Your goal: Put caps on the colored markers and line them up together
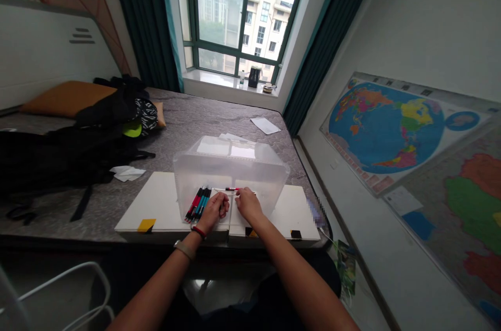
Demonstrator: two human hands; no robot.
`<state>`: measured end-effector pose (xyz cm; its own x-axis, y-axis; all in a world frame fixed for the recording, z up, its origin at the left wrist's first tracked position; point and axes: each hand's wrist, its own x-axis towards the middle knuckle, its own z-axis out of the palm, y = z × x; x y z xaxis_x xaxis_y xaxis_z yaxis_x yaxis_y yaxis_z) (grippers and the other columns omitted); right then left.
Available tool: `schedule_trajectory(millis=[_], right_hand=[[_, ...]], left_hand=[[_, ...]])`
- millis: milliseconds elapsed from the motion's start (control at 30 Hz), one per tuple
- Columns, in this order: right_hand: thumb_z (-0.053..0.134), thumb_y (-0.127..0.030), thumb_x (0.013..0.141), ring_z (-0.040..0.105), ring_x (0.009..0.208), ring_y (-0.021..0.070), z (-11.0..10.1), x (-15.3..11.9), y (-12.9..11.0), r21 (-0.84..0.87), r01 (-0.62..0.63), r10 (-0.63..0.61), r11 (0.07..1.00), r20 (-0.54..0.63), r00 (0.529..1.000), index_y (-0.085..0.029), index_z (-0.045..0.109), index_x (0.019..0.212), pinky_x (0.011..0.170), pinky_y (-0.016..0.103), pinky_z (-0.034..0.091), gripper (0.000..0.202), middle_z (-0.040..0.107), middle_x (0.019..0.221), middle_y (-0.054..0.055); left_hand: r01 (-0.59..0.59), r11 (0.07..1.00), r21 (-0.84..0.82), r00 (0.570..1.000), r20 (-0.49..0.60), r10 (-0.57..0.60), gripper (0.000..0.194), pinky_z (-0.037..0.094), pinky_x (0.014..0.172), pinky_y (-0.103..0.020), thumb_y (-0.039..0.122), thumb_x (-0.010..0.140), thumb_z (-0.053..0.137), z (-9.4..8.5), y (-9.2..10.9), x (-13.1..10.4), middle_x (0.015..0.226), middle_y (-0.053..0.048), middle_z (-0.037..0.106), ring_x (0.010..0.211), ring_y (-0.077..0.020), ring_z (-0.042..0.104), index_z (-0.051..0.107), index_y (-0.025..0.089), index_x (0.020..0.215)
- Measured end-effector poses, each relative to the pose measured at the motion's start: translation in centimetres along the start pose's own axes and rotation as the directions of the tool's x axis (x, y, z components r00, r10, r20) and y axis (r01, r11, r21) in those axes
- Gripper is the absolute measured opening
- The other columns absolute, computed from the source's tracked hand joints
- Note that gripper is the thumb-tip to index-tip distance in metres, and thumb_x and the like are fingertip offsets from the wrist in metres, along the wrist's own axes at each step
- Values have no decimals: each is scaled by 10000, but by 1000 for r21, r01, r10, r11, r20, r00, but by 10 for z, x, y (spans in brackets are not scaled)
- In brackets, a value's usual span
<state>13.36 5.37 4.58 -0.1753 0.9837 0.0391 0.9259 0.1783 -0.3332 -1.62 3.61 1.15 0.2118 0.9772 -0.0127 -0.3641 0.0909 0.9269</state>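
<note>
A translucent plastic box (270, 179) stands on white boards in front of me, its clear panel raised at the back. Several pens (199, 202), red, black and blue, lie side by side at its left. My left hand (213, 211) is right beside them, fingers curled in; whether anything is inside them is hidden. With its fingers closed, my right hand (249, 205) pinches the end of a red and black pen (230, 189). That pen lies crosswise, its pale end pointing left, just beyond my left fingers.
Beneath the box are white boards (151, 200) with yellow and black tape at the front edge, on a grey mattress (188, 111). Black clothing or bags (58, 158) and a crumpled tissue (127, 173) lie left. A white paper (265, 125) lies behind; a wall map (387, 122) hangs right.
</note>
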Motion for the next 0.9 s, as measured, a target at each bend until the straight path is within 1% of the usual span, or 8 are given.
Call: schedule_trajectory(millis=[100,167,400,467,567,633,733,900], right_hand=[[528,-179,872,567,978,183,5,3,-5,7,67,-67,998,12,998,-196,609,1045,833,269,412,192,594,1057,73],[536,-188,874,548,1007,198,7,7,-10,-21,91,-90,996,20,996,-198,620,1033,833,279,416,180,588,1052,78],[549,-201,877,535,1000,208,-3,27,-16,-53,140,-137,989,53,989,-190,626,1002,812,288,423,147,583,1026,89],[499,-209,909,554,943,192,-12,26,-11,-7,107,-106,994,12,994,-181,620,995,801,279,423,150,587,1010,87],[431,-194,934,560,925,176,-20,12,-3,78,49,-38,996,-147,988,-178,596,1025,819,267,421,189,584,1012,79],[452,-165,911,546,979,185,-16,-3,0,111,57,-32,992,-209,977,-186,586,1049,856,270,416,194,578,1026,74],[543,-158,850,538,1015,204,1,-20,3,162,59,-28,985,-185,982,-183,591,1068,896,289,418,225,566,1065,79],[498,-128,858,553,965,195,21,-31,12,301,28,54,953,-261,964,-171,583,1074,875,302,439,236,556,1063,84]], left_hand=[[-48,998,-37,993,-111,44,363,417,533,-227,550,844,501,2,1,0,642,12,610,517,-105,533,479,189,811],[-61,995,-76,984,-171,47,372,428,564,-232,561,832,513,3,4,0,667,1,631,577,-121,571,469,192,815],[-71,996,-55,984,-166,61,365,268,414,-192,547,835,532,5,4,-2,673,5,619,448,-70,430,486,185,835],[-81,995,-52,980,-186,70,368,254,403,-187,547,832,538,4,1,-1,680,6,612,459,-71,433,491,184,855],[-85,996,-30,980,-185,78,357,297,424,-183,528,838,541,2,-2,1,682,13,594,488,-76,461,511,177,899],[-77,997,18,983,-163,79,342,328,445,-188,507,834,553,1,-4,3,644,32,558,486,-77,462,537,171,899],[-67,996,61,987,-142,75,319,361,467,-196,479,824,564,-1,-5,5,573,60,487,474,-80,448,565,167,890],[-39,999,25,986,-162,43,287,378,463,-200,427,803,547,-1,-8,5,561,70,476,462,-85,438,558,172,935]])
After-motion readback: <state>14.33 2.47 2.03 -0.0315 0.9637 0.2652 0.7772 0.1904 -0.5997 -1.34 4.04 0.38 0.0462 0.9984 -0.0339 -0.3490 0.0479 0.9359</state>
